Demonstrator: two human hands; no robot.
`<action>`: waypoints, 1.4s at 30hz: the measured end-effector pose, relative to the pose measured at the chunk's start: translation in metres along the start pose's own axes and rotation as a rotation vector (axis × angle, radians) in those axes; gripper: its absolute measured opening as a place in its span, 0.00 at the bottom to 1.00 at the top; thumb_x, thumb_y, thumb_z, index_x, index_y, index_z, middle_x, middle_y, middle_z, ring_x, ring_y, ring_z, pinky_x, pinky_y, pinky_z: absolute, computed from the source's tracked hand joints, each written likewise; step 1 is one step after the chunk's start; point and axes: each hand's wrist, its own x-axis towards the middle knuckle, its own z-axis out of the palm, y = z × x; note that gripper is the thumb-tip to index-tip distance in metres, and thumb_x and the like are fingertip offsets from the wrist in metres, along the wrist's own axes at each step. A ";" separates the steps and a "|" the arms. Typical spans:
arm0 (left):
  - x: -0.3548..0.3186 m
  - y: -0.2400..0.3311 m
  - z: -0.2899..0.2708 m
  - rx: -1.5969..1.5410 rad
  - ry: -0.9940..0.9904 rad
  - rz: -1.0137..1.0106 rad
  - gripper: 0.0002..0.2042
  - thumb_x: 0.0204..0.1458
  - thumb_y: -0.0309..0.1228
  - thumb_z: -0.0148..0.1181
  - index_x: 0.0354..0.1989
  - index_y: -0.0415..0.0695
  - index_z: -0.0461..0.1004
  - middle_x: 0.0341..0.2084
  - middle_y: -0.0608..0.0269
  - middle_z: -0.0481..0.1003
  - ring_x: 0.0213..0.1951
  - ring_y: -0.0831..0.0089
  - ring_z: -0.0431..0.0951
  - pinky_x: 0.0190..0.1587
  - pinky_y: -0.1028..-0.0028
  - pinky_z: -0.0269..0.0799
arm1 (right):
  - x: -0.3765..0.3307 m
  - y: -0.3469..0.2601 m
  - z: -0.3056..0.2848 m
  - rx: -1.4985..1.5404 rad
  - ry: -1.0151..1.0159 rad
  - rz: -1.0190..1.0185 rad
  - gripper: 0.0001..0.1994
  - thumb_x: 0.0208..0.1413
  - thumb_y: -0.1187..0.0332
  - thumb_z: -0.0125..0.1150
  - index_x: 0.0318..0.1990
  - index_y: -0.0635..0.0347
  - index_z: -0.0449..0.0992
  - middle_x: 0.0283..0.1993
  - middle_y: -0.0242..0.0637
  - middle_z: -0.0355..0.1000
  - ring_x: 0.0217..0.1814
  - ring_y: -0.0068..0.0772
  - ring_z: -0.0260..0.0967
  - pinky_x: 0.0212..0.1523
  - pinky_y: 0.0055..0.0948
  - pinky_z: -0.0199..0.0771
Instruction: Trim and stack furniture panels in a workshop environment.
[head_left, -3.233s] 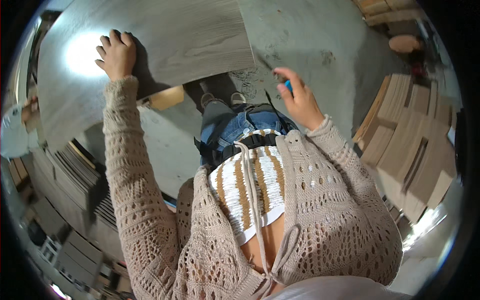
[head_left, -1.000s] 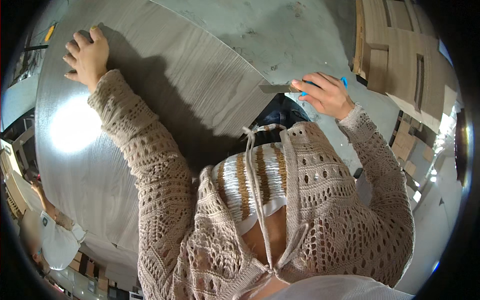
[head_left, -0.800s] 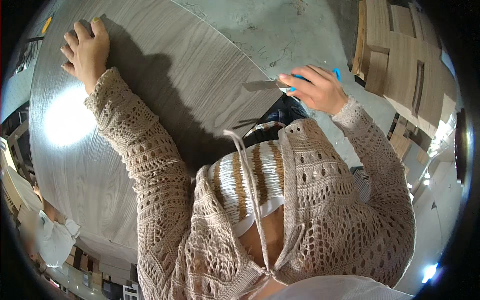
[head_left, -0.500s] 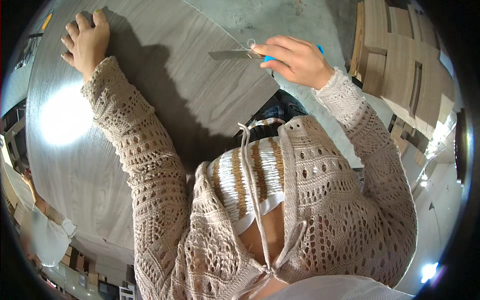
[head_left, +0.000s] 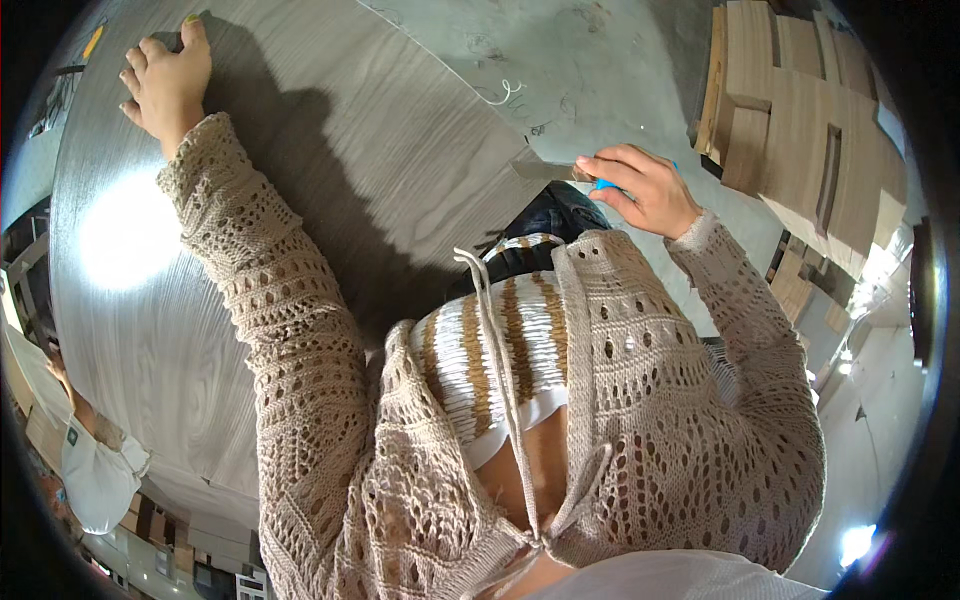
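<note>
A large grey wood-grain panel (head_left: 300, 180) fills the left and middle of the view. My left hand (head_left: 168, 82) rests flat on its far part, fingers spread, arm stretched out. My right hand (head_left: 637, 185) is closed around a blue-handled knife (head_left: 560, 172) whose metal blade points left and sits at the panel's right edge. My knitted beige cardigan and striped top take up the lower middle.
Stacks of light wooden boards (head_left: 800, 120) lie on the grey concrete floor (head_left: 600, 70) at the upper right. Another person in a white shirt (head_left: 90, 470) stands at the lower left. More stacked material shows along the bottom-left rim.
My right hand with the knife has drawn back from the panel's upper edge to its right edge, nearer my body. My left hand has stayed pressed on the panel.
</note>
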 end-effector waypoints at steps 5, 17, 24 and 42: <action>0.007 -0.015 0.005 -0.023 0.098 0.114 0.34 0.51 0.59 0.39 0.60 0.47 0.59 0.62 0.58 0.55 0.64 0.55 0.50 0.62 0.48 0.42 | 0.042 -0.008 0.004 -0.041 0.064 0.003 0.19 0.46 0.65 0.63 0.48 0.47 0.74 0.34 0.29 0.70 0.31 0.29 0.69 0.29 0.25 0.72; -0.015 -0.014 -0.009 0.001 0.225 0.279 0.21 0.57 0.46 0.42 0.56 0.49 0.64 0.59 0.60 0.61 0.62 0.57 0.55 0.62 0.52 0.49 | 0.127 -0.010 0.003 -0.192 0.108 -0.230 0.17 0.46 0.63 0.63 0.46 0.46 0.74 0.31 0.27 0.69 0.28 0.27 0.69 0.26 0.24 0.71; -0.025 0.000 -0.051 -0.105 0.154 0.131 0.17 0.56 0.30 0.44 0.52 0.38 0.67 0.56 0.50 0.63 0.59 0.52 0.60 0.61 0.58 0.52 | 0.217 -0.011 0.001 -0.125 0.162 -0.321 0.13 0.50 0.60 0.60 0.44 0.47 0.75 0.27 0.28 0.71 0.23 0.29 0.68 0.25 0.27 0.71; -0.036 0.040 -0.093 -0.281 0.298 0.003 0.14 0.55 0.25 0.46 0.49 0.41 0.71 0.53 0.58 0.67 0.58 0.61 0.63 0.61 0.60 0.54 | 0.413 -0.025 -0.061 -0.156 0.275 -0.508 0.14 0.52 0.55 0.57 0.43 0.48 0.77 0.38 0.35 0.75 0.39 0.38 0.72 0.39 0.32 0.73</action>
